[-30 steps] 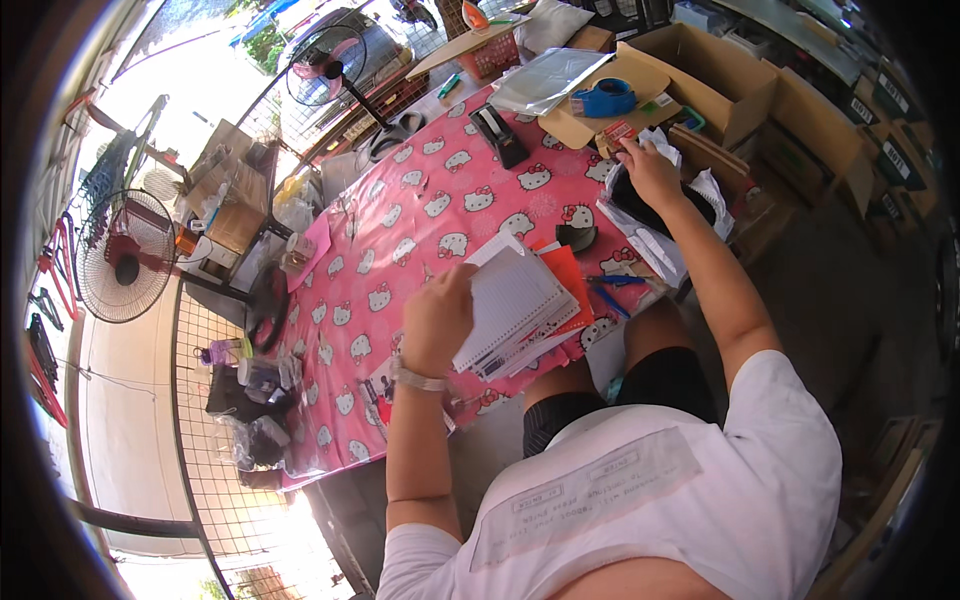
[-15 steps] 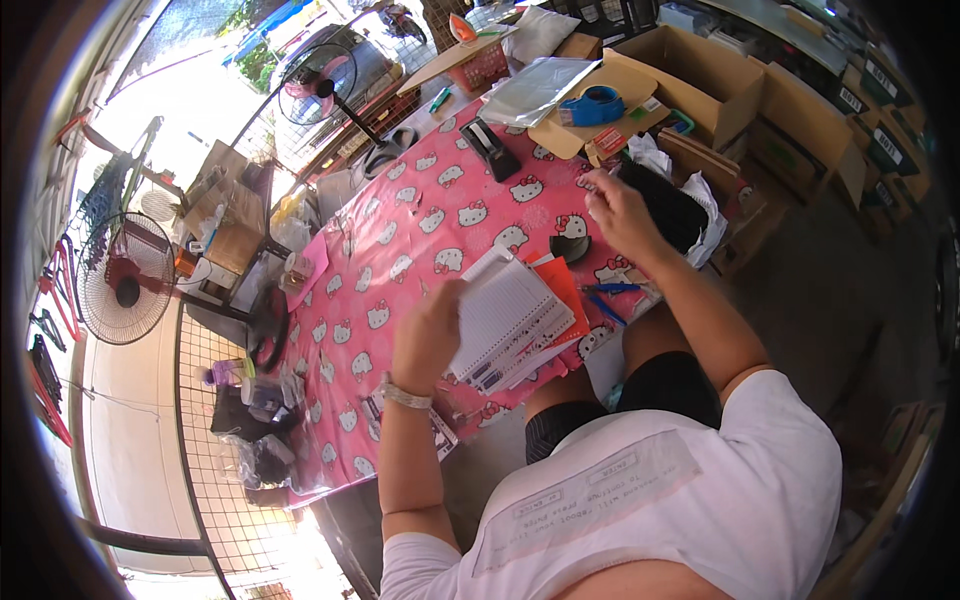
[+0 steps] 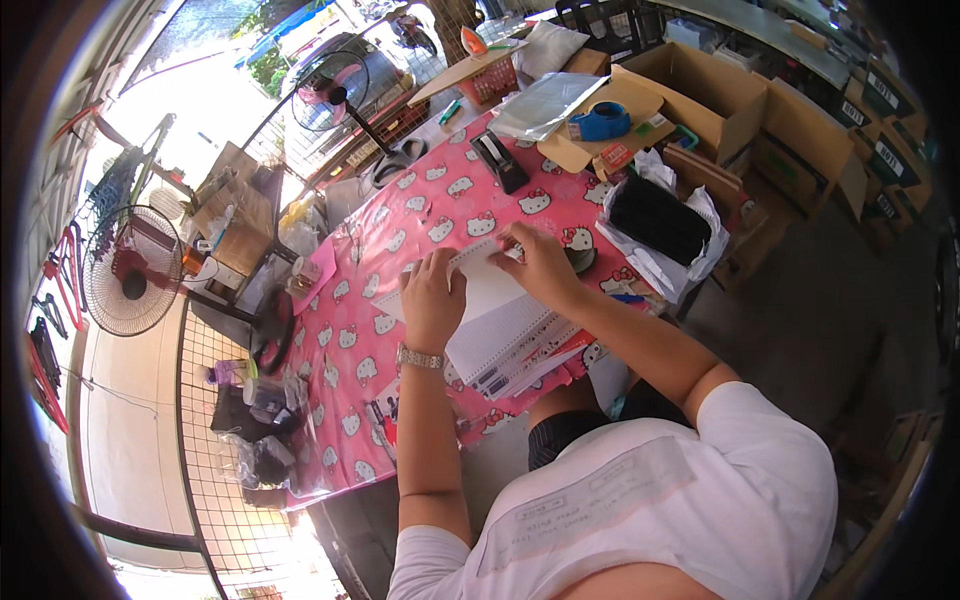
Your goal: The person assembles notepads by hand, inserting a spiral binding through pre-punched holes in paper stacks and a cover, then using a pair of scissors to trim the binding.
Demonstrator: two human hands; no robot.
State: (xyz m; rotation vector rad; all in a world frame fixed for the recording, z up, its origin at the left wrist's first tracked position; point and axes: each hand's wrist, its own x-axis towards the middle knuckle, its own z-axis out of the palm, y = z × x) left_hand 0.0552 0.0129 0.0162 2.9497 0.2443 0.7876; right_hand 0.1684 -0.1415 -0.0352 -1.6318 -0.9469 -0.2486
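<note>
In the head view: pinching a punched loose-leaf sheet [image 3: 488,281] by its upper edge with the right hand [image 3: 537,265], gripping its left part with the left hand [image 3: 432,298] — over a punched paper stack [image 3: 500,345] on the pink cat-print surface [image 3: 398,225]. Partly hiding a dark object [image 3: 580,260] behind the right hand. Bordered farther off by a black tape dispenser [image 3: 503,165], a blue tape dispenser [image 3: 602,122] — on cardboard [image 3: 563,152] — and a black bundle [image 3: 660,220] in white paper [image 3: 645,260].

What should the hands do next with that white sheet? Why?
Perhaps turn the white sheet to match the ruled pages: its holes run along the far edge, theirs along the near one. The left hand and right hand are at it.
</note>
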